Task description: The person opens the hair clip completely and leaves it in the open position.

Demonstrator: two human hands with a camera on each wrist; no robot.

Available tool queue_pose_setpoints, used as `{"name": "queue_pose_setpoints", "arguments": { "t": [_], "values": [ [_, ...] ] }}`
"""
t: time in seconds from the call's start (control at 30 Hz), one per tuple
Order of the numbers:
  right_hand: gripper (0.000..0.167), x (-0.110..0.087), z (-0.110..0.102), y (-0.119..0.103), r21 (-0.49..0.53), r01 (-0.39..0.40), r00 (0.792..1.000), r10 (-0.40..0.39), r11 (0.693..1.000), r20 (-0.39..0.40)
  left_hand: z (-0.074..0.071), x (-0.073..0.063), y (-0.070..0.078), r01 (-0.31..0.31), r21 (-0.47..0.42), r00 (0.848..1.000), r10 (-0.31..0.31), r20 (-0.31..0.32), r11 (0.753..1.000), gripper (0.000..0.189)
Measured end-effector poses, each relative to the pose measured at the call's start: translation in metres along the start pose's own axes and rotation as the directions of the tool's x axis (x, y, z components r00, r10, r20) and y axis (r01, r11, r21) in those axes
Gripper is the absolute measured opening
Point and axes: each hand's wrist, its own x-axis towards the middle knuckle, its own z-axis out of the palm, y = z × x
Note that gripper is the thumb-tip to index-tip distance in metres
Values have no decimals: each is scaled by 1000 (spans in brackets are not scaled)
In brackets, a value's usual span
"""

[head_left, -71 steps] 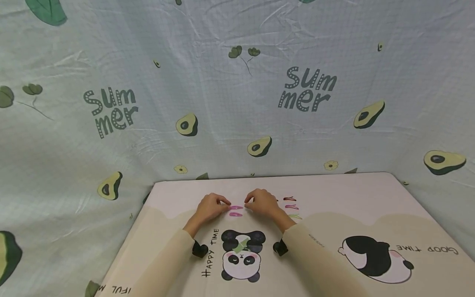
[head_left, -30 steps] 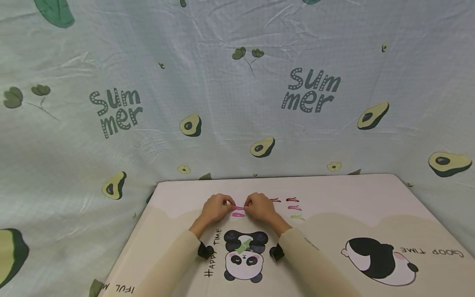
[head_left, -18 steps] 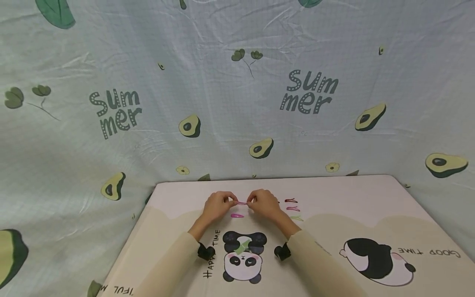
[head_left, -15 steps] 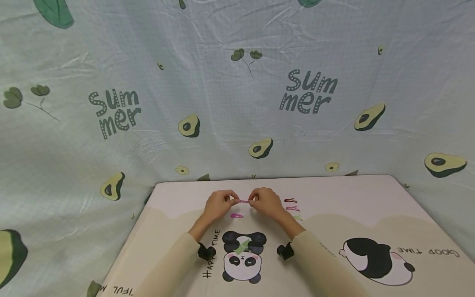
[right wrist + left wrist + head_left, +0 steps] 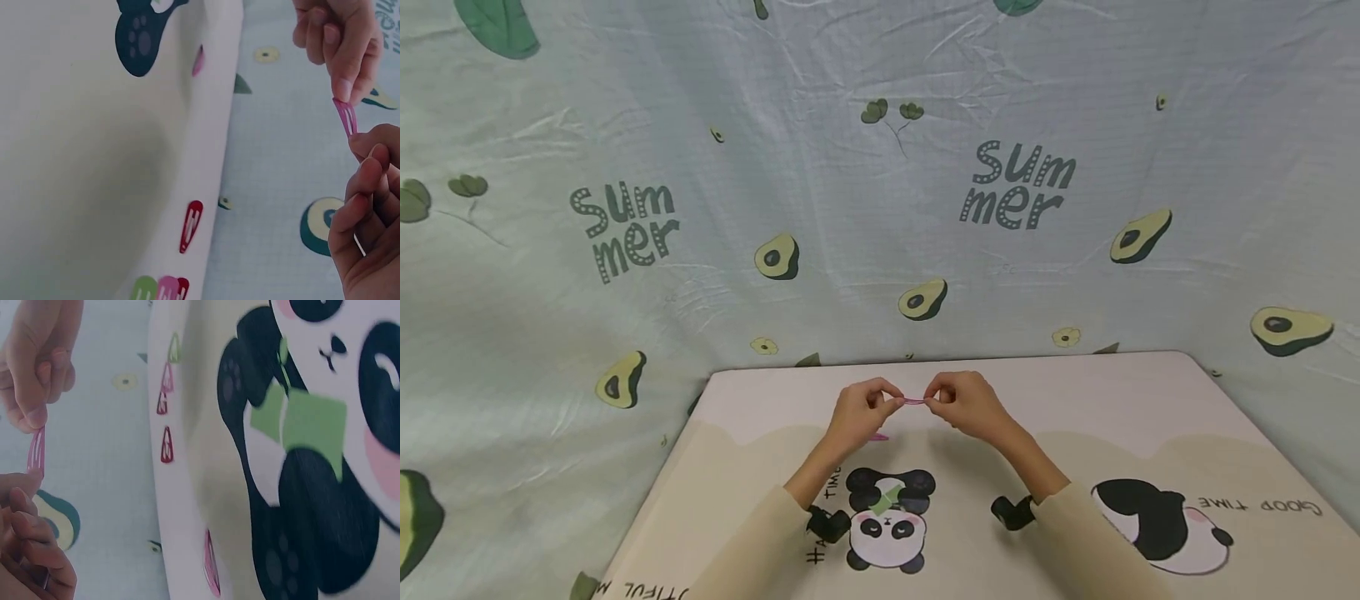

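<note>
A pink snap hair clip (image 5: 913,402) is held up above the tabletop, pinched at one end by my left hand (image 5: 856,417) and at the other by my right hand (image 5: 972,405). Thumb and forefinger do the pinching on both sides; the clip's slotted body (image 5: 36,450) shows between them in the left wrist view. Another pink hair clip (image 5: 211,564) lies on the table, partly hidden behind my left hand in the head view. Farther along lie a dark red clip (image 5: 191,226) and, bunched in a row, a red clip (image 5: 162,403), a pink one (image 5: 167,376) and a green one (image 5: 174,348).
The pale table (image 5: 1120,400) carries a panda print (image 5: 889,533) and a black-and-white animal print (image 5: 1161,521). Behind its far edge hangs a cloth (image 5: 850,183) printed with avocados. In the head view my right hand and forearm cover the row of clips.
Both hands pinched the pink clip, raised it off the table and carried it toward the right and away from me. The other pink clip stays where it lay.
</note>
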Motion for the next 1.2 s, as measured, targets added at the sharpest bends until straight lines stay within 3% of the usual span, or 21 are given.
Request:
{"name": "queue_pose_setpoints", "arguments": {
  "t": [0.3,0.63,0.77,0.93,1.2],
  "values": [
    [4,-26,-20,1,-4,53,998,-53,999,-18,14,-11,19,-25,-47,999,26,24,999,8],
    [6,-56,-37,-3,48,18,1000,-17,999,-14,23,-23,39,-74,-101,995,81,60,992,8],
    [5,-66,-38,-1,34,28,1000,-28,999,-12,27,-27,46,-94,-107,994,100,52,990,7],
    [4,-75,-37,1,48,74,995,-71,996,-64,31,-30,53,-100,-106,994,105,36,989,6],
    [6,-80,-34,7,106,143,985,-131,984,-111,35,-33,53,-95,-178,994,102,29,979,8]
  ]
}}
